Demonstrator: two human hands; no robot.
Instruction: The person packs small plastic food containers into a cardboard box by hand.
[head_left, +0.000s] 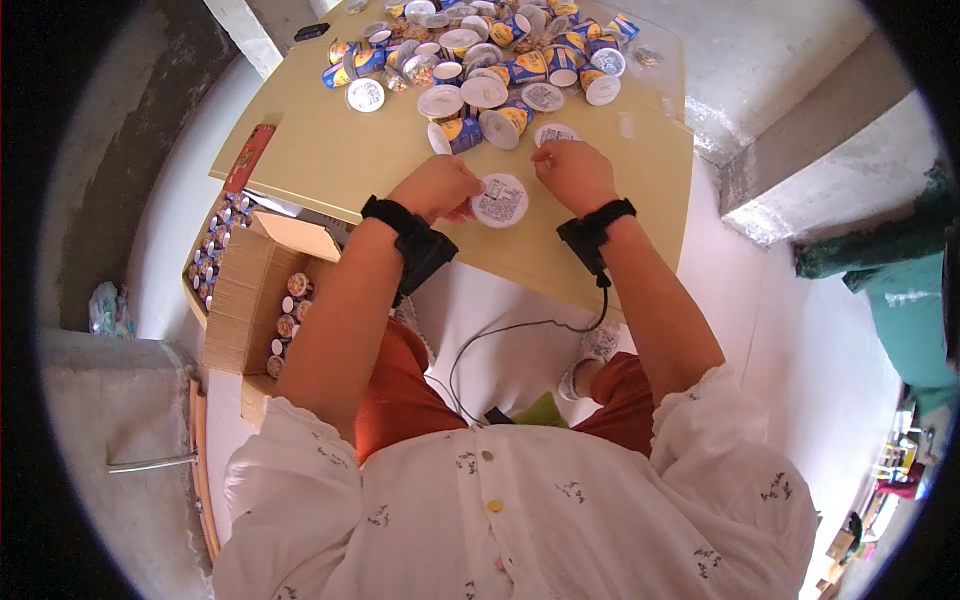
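Note:
Over the front part of the yellowish table (pixel 310 150), my left hand (pixel 437 188) is closed on the edge of a round white lid (pixel 500 200) with dark print. The lid faces up, just right of my fingers. To its upper right is my right hand (pixel 575 175), its fingers curled together; whatever they hold, if anything, is too small to make out. Another printed white lid (pixel 556 133) lies just beyond my right hand, partly hidden. Beyond both hands lies a pile of blue and yellow cups (pixel 528 67) with white lids and clear covers.
A red object (pixel 248 158) lies along the table's left edge, and a black object (pixel 311 32) at the back left. An open cardboard box (pixel 238 300) with lidded cups stands on the floor at left. A cable (pixel 500 328) hangs from my right wrist.

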